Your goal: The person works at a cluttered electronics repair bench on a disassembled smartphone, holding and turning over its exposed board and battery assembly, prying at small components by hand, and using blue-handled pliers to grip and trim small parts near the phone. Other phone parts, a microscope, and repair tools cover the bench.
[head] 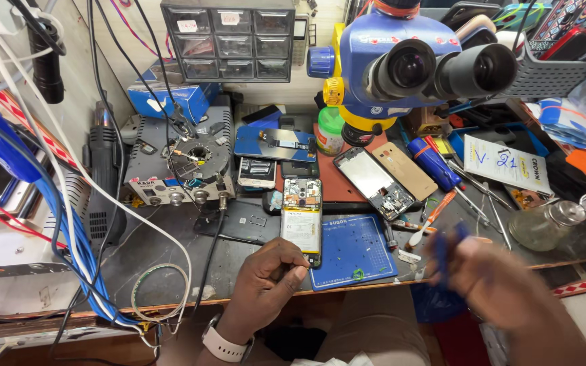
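My left hand [266, 274] pinches the bottom edge of the opened phone with its bare battery and circuit board [301, 220], lying at frame centre beside the blue mat [357, 254]. It looks light, stiff and fragile, best held by its side rails. My right hand [490, 271], blurred, closes around a thin blue tool [444, 254].

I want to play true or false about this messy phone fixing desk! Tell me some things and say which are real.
1. The left hand touches the bottom end of the opened phone. True.
2. The opened phone lies partly on a red mat. False: it lies at the edge of a blue mat.
3. The right hand holds a blue tool. True, though it is blurred.
4. The microscope is green. False: it is blue and yellow.
5. The left wrist is bare. False: it wears a white watch.
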A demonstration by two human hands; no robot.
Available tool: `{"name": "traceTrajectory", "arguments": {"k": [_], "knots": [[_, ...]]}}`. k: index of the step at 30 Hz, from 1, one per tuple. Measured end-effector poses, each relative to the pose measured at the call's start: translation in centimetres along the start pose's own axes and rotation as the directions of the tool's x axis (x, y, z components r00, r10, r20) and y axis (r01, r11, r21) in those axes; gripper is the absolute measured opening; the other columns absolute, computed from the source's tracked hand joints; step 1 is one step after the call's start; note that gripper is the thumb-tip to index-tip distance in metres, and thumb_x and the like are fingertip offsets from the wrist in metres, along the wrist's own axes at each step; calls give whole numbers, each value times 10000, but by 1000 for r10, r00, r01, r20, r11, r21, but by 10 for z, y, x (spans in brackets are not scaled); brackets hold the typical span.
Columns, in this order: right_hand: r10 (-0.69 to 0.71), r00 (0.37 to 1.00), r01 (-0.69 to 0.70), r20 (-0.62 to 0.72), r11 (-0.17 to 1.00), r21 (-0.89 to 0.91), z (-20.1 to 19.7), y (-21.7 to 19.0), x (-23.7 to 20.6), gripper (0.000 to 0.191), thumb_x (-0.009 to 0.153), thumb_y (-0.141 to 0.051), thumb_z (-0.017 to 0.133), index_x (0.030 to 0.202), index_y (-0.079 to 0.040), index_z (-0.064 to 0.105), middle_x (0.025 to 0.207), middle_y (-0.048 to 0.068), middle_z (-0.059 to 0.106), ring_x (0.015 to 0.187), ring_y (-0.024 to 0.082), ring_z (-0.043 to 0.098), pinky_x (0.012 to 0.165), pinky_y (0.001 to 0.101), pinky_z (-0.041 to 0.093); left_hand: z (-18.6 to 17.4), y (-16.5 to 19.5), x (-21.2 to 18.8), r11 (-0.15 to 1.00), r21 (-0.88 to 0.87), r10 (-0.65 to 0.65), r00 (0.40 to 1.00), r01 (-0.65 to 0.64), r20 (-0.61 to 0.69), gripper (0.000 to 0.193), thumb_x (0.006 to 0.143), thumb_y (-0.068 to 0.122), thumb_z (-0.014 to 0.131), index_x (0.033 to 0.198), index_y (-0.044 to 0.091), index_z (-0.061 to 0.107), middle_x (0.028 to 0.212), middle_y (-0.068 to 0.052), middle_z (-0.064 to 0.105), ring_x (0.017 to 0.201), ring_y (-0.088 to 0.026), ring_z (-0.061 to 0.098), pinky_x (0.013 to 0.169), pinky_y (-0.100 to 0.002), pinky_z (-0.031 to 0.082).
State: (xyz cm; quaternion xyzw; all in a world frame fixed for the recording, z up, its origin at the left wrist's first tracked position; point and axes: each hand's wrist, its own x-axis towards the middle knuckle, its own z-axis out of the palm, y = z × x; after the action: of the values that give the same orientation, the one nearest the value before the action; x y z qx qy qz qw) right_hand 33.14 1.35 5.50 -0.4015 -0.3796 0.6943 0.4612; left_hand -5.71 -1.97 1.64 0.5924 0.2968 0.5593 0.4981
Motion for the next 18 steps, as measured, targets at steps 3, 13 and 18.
{"name": "traceTrajectory", "arguments": {"k": [3,13,18], "knots": [[232,940,-235,250,972,-19,58,38,-19,495,883,-224,698,1269,63,582,1101,221,676,1010,325,668,904,471,541,-1,3,1,1000,16,-17,1000,17,16,90,958,94,693,965,5,707,958,-32,618,762,-57,499,654,-228,414],[571,785,-504,239,814,-288,127,48,-30,652,866,-335,678,1411,-10,530,1180,146,691,1169,249,643,1036,433,471,-9,13,2,1000,-7,-14,986,15,164,37,890,41,678,902,10,661,911,-27,616,824,-85,564,738,-256,471],[582,781,-497,227,799,-340,132,51,-27,714,847,-397,686,1439,-36,516,1205,144,674,1188,249,626,1061,444,451,-13,13,3,998,-48,-22,977,33,212,41,891,25,672,890,0,640,905,-39,619,837,-96,572,764,-264,480]]}}
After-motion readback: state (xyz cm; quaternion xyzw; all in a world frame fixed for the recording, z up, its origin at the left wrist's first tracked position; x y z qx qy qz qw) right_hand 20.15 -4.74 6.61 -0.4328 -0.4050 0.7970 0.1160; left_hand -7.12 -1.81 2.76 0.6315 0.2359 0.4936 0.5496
